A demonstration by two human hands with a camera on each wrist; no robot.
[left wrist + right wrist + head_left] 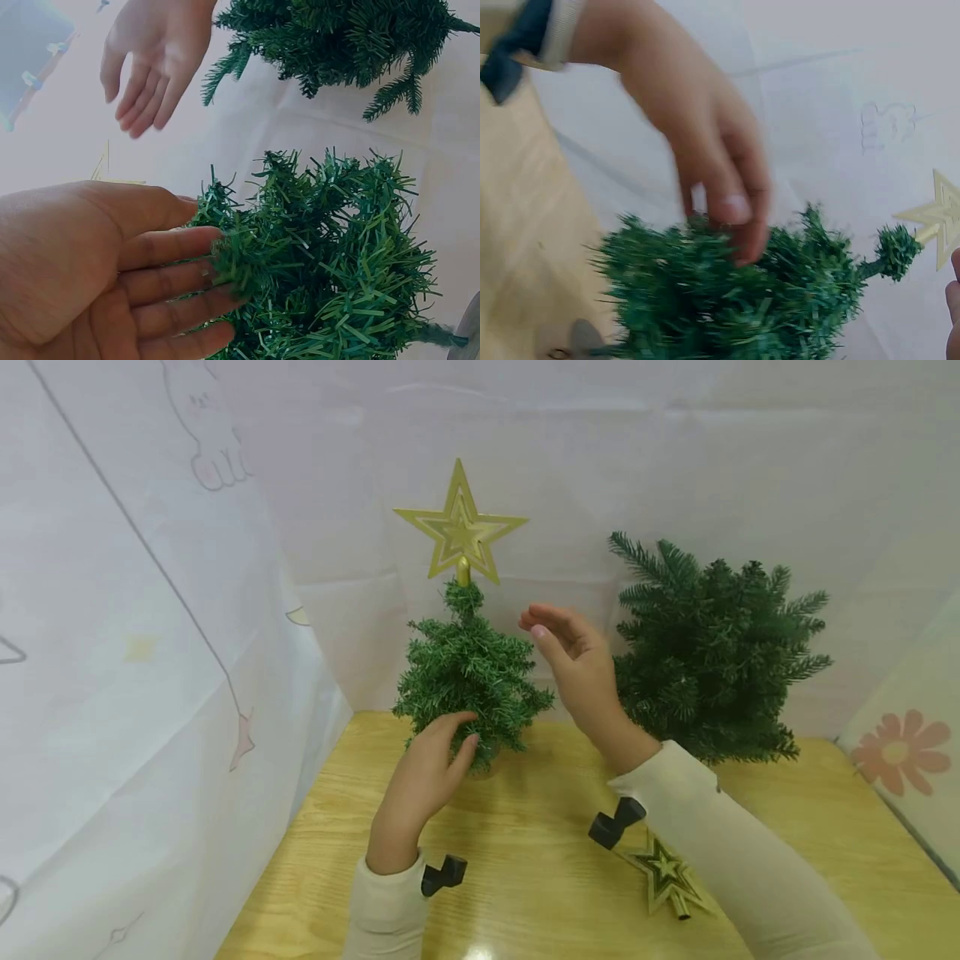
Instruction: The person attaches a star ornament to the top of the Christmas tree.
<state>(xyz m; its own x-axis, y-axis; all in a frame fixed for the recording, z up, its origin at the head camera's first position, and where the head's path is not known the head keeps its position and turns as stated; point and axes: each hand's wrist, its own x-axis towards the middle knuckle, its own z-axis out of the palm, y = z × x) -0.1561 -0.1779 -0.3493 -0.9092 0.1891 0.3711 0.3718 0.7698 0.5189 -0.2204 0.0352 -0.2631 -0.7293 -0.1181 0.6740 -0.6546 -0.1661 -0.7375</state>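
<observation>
A small green artificial Christmas tree stands upright toward the back of the table, a gold star topper fixed on its tip. My left hand is at its lower left branches, the fairly straight fingers touching the needles, as the left wrist view also shows. To the right of the tree, my right hand is held up in the air, fingers loosely bent with nothing in them. In the left wrist view the right palm faces the tree from a short distance.
A darker, bushier green tree is at the back right, behind my right forearm. A second gold star topper lies on the wooden table, partly covered by my right sleeve. Printed cloth hangs behind and at the sides.
</observation>
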